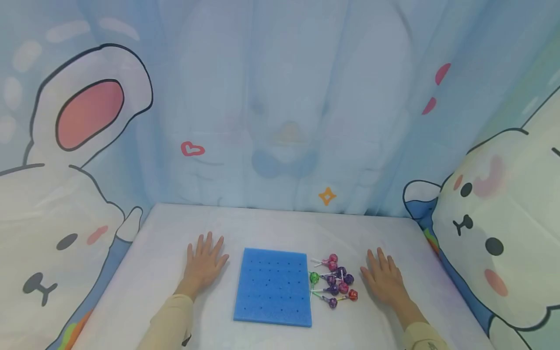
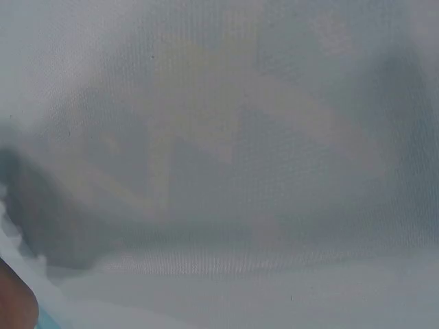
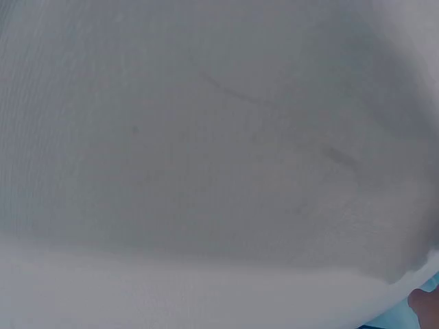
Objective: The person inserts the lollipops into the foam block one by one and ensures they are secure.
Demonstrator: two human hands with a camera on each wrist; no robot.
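A blue foam board (image 1: 273, 287) dotted with rows of small holes lies flat in the middle of the white table. Just right of it is a loose pile of lollipops (image 1: 333, 288) in purple, pink, red and green wrappers, sticks pointing various ways. My left hand (image 1: 203, 266) rests palm down on the table, left of the board, fingers spread. To the right of the lollipops my right hand (image 1: 385, 279) also lies palm down with its fingers straight. Neither hand touches the board or the candy. Both wrist views show mostly pale cloth, with a bit of skin at a lower corner.
The white table (image 1: 210, 316) has its far edge against a light blue curtain (image 1: 284, 97) printed with cartoon animals. A printed rabbit (image 1: 57, 218) hangs at the left side, another white figure (image 1: 494, 233) at the right.
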